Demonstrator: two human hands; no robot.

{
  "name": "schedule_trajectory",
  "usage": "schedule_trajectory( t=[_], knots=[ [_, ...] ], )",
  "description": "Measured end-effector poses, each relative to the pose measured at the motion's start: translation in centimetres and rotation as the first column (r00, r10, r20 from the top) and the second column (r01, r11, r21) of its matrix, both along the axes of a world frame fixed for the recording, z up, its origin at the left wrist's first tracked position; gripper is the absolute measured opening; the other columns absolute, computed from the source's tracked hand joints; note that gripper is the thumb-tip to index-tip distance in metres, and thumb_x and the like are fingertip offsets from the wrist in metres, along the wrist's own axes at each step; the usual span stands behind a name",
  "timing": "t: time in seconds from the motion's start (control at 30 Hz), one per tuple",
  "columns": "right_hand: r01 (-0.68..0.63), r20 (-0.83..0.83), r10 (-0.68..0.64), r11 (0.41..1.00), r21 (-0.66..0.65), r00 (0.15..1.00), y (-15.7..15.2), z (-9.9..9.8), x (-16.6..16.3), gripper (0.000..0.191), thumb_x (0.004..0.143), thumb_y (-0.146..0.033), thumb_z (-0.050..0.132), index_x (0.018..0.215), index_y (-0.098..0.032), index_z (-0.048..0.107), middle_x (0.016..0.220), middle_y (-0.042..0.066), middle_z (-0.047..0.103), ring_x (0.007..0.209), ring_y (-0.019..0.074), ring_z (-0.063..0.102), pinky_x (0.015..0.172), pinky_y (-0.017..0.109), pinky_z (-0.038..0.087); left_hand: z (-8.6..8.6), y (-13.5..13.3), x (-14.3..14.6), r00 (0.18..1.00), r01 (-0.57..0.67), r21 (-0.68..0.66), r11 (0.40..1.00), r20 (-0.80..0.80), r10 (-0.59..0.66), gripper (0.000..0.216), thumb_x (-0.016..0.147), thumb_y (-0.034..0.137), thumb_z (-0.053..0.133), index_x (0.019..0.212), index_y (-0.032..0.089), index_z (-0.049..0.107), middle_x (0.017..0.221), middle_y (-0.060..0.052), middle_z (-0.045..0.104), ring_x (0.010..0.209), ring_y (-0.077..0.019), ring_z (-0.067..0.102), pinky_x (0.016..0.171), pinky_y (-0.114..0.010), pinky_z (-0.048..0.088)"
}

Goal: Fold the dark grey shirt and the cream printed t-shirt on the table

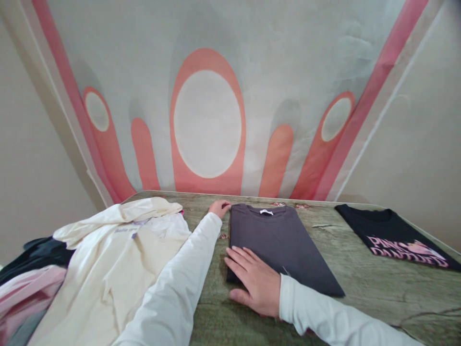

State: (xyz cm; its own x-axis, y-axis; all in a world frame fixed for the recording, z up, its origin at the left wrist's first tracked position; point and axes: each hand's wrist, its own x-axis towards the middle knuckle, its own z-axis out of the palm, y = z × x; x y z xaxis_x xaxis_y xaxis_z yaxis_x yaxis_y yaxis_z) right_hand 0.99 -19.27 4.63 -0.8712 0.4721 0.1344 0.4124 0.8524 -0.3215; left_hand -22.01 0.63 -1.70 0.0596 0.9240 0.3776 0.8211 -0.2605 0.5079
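A dark grey T-shirt [273,235], folded into a neat flat shape, lies in the middle of the table with its neckline and white label at the far end. My left hand [219,208] reaches to its far left corner, fingers pinched together at the fabric edge. Flat on the near left part of the shirt rests my right hand [254,281], fingers stretched out and its thumb over the near edge.
Left of my arm is a loose heap of clothes with a cream garment [122,269] on top and pink clothing [30,293] below. A folded black T-shirt [389,235] with pink lettering lies at the right on the wood-patterned table [324,254]. A printed backdrop [209,125] stands behind.
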Motion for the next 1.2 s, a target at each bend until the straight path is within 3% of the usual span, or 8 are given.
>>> schedule_trajectory(
  t=[0.4, 0.57, 0.77, 0.9, 1.0, 1.1, 1.2],
  knots=[
    [0.018, 0.046, -0.019, 1.0, 0.021, 0.999, -0.1, -1.2, -0.2, 0.068, 0.081, -0.057, 0.029, 0.133, -0.014, 0.025, 0.139, 0.011, 0.023, 0.127, 0.0238, 0.016, 0.104, 0.044, 0.01, 0.4, 0.0, 0.6, 0.993, -0.04, 0.0, 0.999, -0.115, 0.04, 0.017, 0.077, 0.029, 0.051, 0.082, 0.019, 0.064, 0.082, -0.002, 0.064, 0.077, -0.0148, 0.057, 0.072, -0.025, 0.042],
    [-0.019, 0.033, 0.019, 1.0, 0.019, 0.999, -0.2, -0.5, 0.2, 0.069, 0.081, -0.058, 0.029, 0.134, -0.013, 0.023, 0.14, 0.011, 0.022, 0.128, 0.0232, 0.015, 0.104, 0.042, 0.01, 1.5, -0.5, 1.5, 0.972, -0.1, 0.032, 0.995, -0.211, 0.104, 0.017, 0.08, 0.029, 0.047, 0.084, 0.021, 0.061, 0.092, -0.004, 0.06, 0.091, -0.0189, 0.052, 0.081, -0.031, 0.037],
    [-0.031, 0.036, 0.031, 0.999, 0.018, 0.999, -0.3, 0.2, 0.5, 0.068, 0.082, -0.056, 0.028, 0.134, -0.013, 0.021, 0.14, 0.011, 0.021, 0.128, 0.0229, 0.016, 0.104, 0.042, 0.01, 2.7, -1.1, 2.1, 0.947, -0.117, -0.007, 0.993, -0.303, 0.11, 0.017, 0.081, 0.031, 0.046, 0.082, 0.021, 0.06, 0.091, -0.006, 0.059, 0.091, -0.0201, 0.052, 0.081, -0.032, 0.038],
    [-0.029, 0.031, 0.029, 0.999, 0.018, 0.999, -0.2, -0.1, 0.5, 0.068, 0.081, -0.056, 0.029, 0.134, -0.014, 0.021, 0.14, 0.01, 0.021, 0.127, 0.0227, 0.016, 0.104, 0.042, 0.011, 4.3, -1.6, 3.5, 0.942, -0.053, -0.015, 0.999, -0.334, 0.045, 0.024, 0.08, 0.031, 0.047, 0.1, 0.02, 0.055, 0.102, -0.006, 0.055, 0.098, -0.0196, 0.049, 0.085, -0.032, 0.037],
    [-0.021, 0.029, 0.021, 1.0, 0.016, 0.999, 0.0, -0.7, 0.2, 0.07, 0.08, -0.058, 0.031, 0.134, -0.015, 0.021, 0.14, 0.01, 0.021, 0.127, 0.0236, 0.016, 0.103, 0.043, 0.01, 5.2, -2.4, 6.0, 0.92, 0.086, -0.074, 0.994, -0.378, -0.108, 0.028, 0.078, 0.028, 0.05, 0.105, 0.02, 0.053, 0.108, -0.006, 0.054, 0.102, -0.019, 0.049, 0.088, -0.03, 0.037],
    [-0.009, 0.037, 0.008, 1.0, 0.014, 0.999, 0.3, -1.4, -0.1, 0.073, 0.078, -0.059, 0.033, 0.134, -0.014, 0.022, 0.14, 0.01, 0.021, 0.127, 0.0252, 0.015, 0.103, 0.045, 0.01, 4.8, -3.5, 8.7, 0.869, 0.232, -0.127, 0.965, -0.419, -0.264, 0.034, 0.081, 0.031, 0.044, 0.113, 0.02, 0.049, 0.118, -0.008, 0.05, 0.111, -0.0209, 0.043, 0.094, -0.035, 0.032],
    [-0.011, 0.03, 0.011, 1.0, -0.002, 1.0, 0.4, -1.6, -0.3, 0.074, 0.077, -0.059, 0.036, 0.134, -0.014, 0.021, 0.14, 0.011, 0.022, 0.127, 0.0265, 0.016, 0.103, 0.047, 0.01, 3.2, -4.4, 10.1, 0.852, 0.235, -0.142, 0.962, -0.447, -0.274, 0.046, 0.083, 0.041, 0.038, 0.124, 0.021, 0.039, 0.131, -0.008, 0.037, 0.122, -0.0244, 0.03, 0.098, -0.046, 0.022]
  ],
)
